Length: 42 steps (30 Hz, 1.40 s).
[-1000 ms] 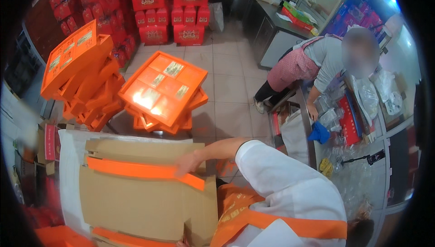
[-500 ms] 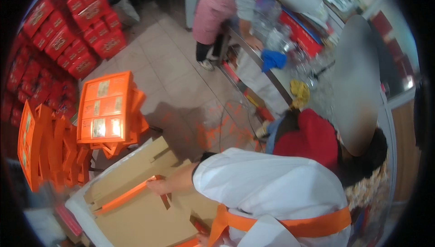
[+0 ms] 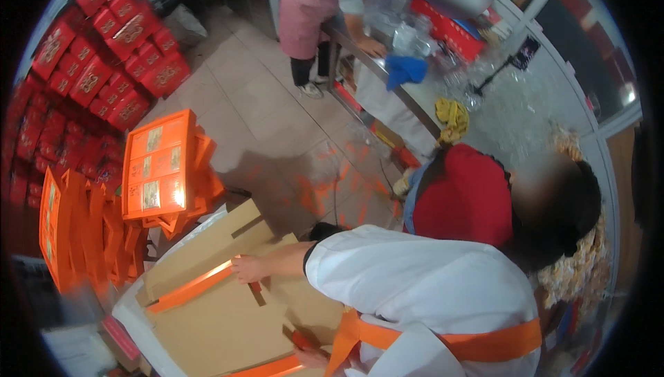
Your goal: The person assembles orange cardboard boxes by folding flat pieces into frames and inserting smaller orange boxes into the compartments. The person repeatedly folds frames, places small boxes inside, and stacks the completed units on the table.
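Head view: right hand (image 3: 250,269) grips one of two orange strips (image 3: 195,286); left hand (image 3: 312,357): hold unclear.

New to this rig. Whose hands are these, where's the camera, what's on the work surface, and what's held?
There's no machine: these are a person's two bare hands. The view comes from a wide fisheye camera on that person's head, so edges bend and their own white sleeve shows.

Brown cardboard lies on a white-covered work surface, with an upper orange strip and a lower orange strip along it. The right hand appears to grip the upper strip's end. The left hand is at the lower strip's end; its grip is unclear.

Beyond stand stacked orange trays and red boxes. Two other people are nearby.
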Motion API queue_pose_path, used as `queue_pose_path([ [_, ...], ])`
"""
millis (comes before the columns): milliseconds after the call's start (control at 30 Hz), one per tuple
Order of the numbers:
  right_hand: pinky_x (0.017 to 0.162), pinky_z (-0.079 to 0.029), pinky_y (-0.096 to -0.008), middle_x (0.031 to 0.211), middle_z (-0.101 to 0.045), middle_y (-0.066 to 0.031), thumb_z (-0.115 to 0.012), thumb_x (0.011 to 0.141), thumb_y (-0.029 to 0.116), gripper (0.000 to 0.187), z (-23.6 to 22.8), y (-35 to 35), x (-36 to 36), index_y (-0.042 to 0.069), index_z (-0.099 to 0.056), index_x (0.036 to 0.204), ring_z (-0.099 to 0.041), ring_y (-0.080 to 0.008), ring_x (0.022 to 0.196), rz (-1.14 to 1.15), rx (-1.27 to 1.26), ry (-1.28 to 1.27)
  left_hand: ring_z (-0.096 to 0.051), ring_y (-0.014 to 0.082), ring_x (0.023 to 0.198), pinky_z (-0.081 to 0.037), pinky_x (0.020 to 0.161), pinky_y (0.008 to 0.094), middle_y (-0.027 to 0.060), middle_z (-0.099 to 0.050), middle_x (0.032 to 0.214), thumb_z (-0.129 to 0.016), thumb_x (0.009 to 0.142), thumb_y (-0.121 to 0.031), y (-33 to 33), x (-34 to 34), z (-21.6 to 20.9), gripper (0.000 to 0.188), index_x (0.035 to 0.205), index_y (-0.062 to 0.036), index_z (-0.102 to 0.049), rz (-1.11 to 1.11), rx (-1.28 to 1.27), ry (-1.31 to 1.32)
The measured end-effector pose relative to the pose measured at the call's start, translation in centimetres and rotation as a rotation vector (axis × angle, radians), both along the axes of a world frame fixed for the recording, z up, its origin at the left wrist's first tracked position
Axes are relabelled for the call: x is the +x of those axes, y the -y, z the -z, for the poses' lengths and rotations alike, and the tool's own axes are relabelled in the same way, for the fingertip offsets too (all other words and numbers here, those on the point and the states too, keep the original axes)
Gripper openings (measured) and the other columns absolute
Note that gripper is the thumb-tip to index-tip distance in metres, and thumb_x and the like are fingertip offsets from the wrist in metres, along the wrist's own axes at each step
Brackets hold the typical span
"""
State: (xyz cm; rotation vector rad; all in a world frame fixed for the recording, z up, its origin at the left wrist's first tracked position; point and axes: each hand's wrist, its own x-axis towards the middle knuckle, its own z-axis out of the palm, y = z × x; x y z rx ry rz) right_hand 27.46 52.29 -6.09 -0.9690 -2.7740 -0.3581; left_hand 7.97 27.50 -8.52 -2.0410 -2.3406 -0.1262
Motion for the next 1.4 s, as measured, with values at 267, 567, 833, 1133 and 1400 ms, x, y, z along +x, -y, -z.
queue_pose_path([
  [267,0.072,-0.037,-0.0336,0.076,-0.056,0.0004,-0.053,0.073,0.019,0.005,2.0,-3.0,1.7,0.016,-0.054,0.076,-0.049,-0.0199,0.081,-0.249,-0.107,-0.123,-0.054,0.0288,0.085,-0.039,0.081,0.0428,0.0140,-0.059,0.096,-0.058,0.081,-0.019,3.6,0.8,0.1,0.035,0.112,-0.0034,-0.053,-0.097,0.033,-0.002],
  [567,0.053,-0.037,-0.0380,0.060,-0.051,-0.0139,-0.052,0.081,0.036,0.036,-1.1,-5.4,1.8,0.006,-0.055,0.062,-0.047,-0.0253,0.057,-0.106,-0.759,-0.130,-0.052,0.0284,0.089,-0.042,0.073,0.0395,0.0121,-0.055,0.094,-0.051,0.081,-0.006,3.3,0.4,-3.0,0.046,0.126,-0.0113,-0.045,-0.080,-0.077,0.160],
  [833,0.064,-0.047,-0.0366,0.094,-0.054,-0.0053,-0.046,0.081,0.008,0.071,-4.4,-6.0,1.5,0.042,-0.018,0.137,-0.053,-0.0278,0.086,-0.372,-0.303,0.585,-0.053,0.0246,0.078,-0.045,0.067,0.0351,0.0095,-0.052,0.085,-0.055,0.071,0.000,3.5,-0.3,-2.8,0.053,0.123,-0.0095,-0.049,-0.062,0.262,0.188],
  [1133,0.076,-0.042,-0.0352,0.099,-0.053,-0.0031,-0.047,0.075,0.003,0.056,-2.6,-8.3,3.9,0.017,-0.039,0.128,-0.049,-0.0243,0.089,-0.678,-0.302,0.255,-0.056,0.0240,0.093,-0.045,0.081,0.0357,0.0116,-0.057,0.102,-0.056,0.071,-0.001,4.0,0.6,-2.7,0.040,0.111,-0.0041,-0.054,-0.036,0.440,0.272],
  [1400,0.078,-0.039,-0.0347,0.101,-0.050,-0.0042,-0.045,0.076,0.002,0.062,-4.6,-6.7,2.6,0.019,-0.033,0.134,-0.047,-0.0238,0.085,-0.654,-0.261,0.440,-0.042,0.0265,0.115,-0.035,0.095,0.0376,0.0132,-0.043,0.125,-0.054,0.071,-0.004,7.1,0.2,-6.1,0.056,0.125,-0.0035,-0.040,0.131,-0.092,0.174],
])
